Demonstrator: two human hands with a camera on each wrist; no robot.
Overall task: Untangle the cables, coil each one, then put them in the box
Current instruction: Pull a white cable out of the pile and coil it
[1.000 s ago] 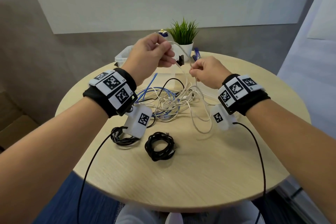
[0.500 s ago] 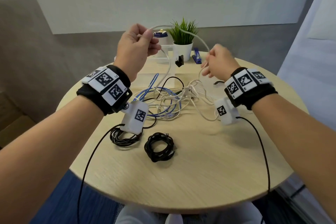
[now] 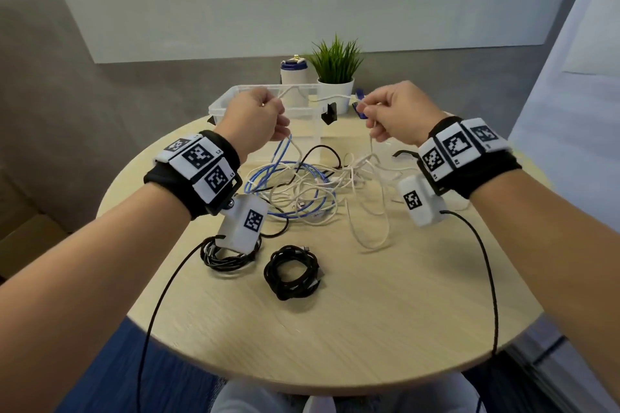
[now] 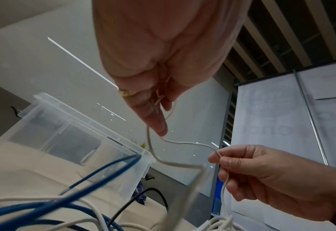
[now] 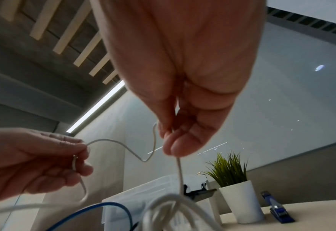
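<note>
Broadly, a round wooden table [image 3: 352, 329] fills the scene. At its far edge stands a clear plastic box [image 3: 235, 100], with a white bottle [image 3: 293, 77] behind it and a potted plant [image 3: 335, 77] to the bottle's right. A blue clip [image 5: 279, 211] lies on the table just right of the plant pot.

Across the middle of the table spreads a tangle of cables [image 3: 312, 188]: white ones looped through a blue cable [image 3: 285, 171], with a black cable [image 3: 318, 152] arching at the far side. Nearer the person lie two coiled black cables, one [image 3: 292, 271] in the open and the other [image 3: 228, 255] to its left, partly under the left wrist camera.

Both hands are raised above the tangle, in front of the box. The left hand [image 3: 258, 119] has its fingers curled, thumb and forefinger pinching a thin white cable [image 4: 183, 143]. The right hand [image 3: 396, 114] pinches the same cable further along. Between the hands the cable sags in a loose wave; from each hand a strand drops down into the tangle. A gold ring [image 4: 127, 93] shows on a left finger.
</note>
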